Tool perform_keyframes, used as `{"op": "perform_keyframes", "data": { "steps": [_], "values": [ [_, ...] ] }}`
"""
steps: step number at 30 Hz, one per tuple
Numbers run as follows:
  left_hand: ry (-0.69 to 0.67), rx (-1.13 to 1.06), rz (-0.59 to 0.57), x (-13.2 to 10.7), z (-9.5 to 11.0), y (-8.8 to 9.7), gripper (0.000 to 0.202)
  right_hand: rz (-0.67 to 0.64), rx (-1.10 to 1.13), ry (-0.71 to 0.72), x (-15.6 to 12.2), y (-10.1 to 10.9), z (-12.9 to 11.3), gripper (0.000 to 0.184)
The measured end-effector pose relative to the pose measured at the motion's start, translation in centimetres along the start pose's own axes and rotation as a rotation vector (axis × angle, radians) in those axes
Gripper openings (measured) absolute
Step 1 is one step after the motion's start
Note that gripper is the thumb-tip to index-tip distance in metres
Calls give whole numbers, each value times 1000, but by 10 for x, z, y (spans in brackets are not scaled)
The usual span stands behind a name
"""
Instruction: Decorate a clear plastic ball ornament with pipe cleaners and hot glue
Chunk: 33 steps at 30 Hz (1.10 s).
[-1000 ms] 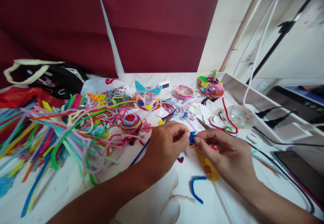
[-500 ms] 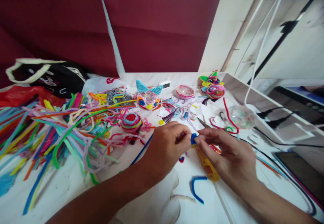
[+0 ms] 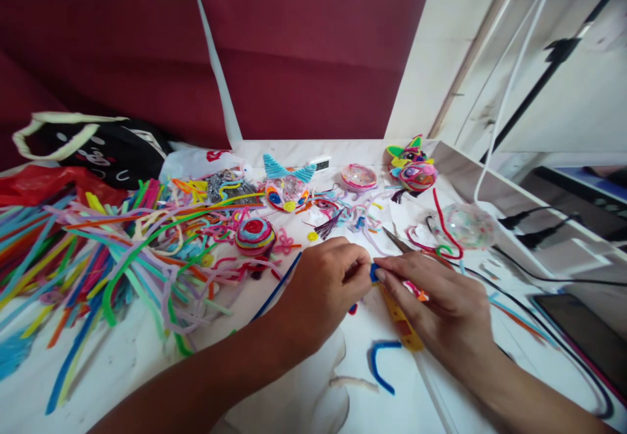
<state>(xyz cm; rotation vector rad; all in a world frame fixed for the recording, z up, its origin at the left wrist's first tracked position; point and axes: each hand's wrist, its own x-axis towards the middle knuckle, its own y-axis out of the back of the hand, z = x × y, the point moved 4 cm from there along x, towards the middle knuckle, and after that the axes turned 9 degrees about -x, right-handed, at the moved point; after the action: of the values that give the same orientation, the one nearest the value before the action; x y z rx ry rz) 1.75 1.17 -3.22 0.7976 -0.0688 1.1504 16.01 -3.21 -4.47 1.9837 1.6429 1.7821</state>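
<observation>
A small piece of blue pipe cleaner (image 3: 374, 273), bent into a tight coil, is held between my two hands above the table's middle. My left hand (image 3: 328, 293) pinches its left side, fingers curled closed. On its right side, the thumb and fingertips of my right hand (image 3: 441, 300) close on it. Most of the piece is covered by fingertips. Under my right hand lies a yellow plastic object (image 3: 409, 337), partly hidden. Nearer me is a bent blue pipe cleaner (image 3: 376, 367). Another straight blue pipe cleaner (image 3: 277, 287) lies behind my left forearm.
Loose colourful pipe cleaners (image 3: 132, 270) spread across the left side. Behind my hands are a striped round piece (image 3: 255, 236), an animal face with blue ears (image 3: 287, 189) and a clear bowl shape (image 3: 359, 178). Scissors (image 3: 396, 241), black cable (image 3: 548, 339) and a phone (image 3: 582, 336) lie right.
My right hand's fingers have closed down and flattened over the blue piece, so less of it shows. My left hand stays nearly in place.
</observation>
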Motion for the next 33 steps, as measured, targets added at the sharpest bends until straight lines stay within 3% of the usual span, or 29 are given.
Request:
{"op": "perform_keyframes", "data": {
  "steps": [6,10,15,18,21,26,33],
  "values": [
    [6,-13,-6,-1,1,0,15,-12,-7,-25,-1,0,0,13],
    [39,-50,0,0,-1,0,14,-54,52,-153,-1,-2,5,8],
    [333,-385,-52,0,-13,-7,11,-151,264,-453,-2,-7,17,9],
    [445,-608,-103,0,-17,-12,18,-163,351,-539,-2,-9,21,13],
    [445,-635,-90,0,-19,-13,23,-135,382,-569,-2,-9,24,14],
    [492,-551,-25,-3,-22,-17,12,-111,384,-595,-1,-11,26,14],
    [459,-571,-31,-5,-24,-19,12,-132,411,-653,-2,-15,27,16]
  ]
}}
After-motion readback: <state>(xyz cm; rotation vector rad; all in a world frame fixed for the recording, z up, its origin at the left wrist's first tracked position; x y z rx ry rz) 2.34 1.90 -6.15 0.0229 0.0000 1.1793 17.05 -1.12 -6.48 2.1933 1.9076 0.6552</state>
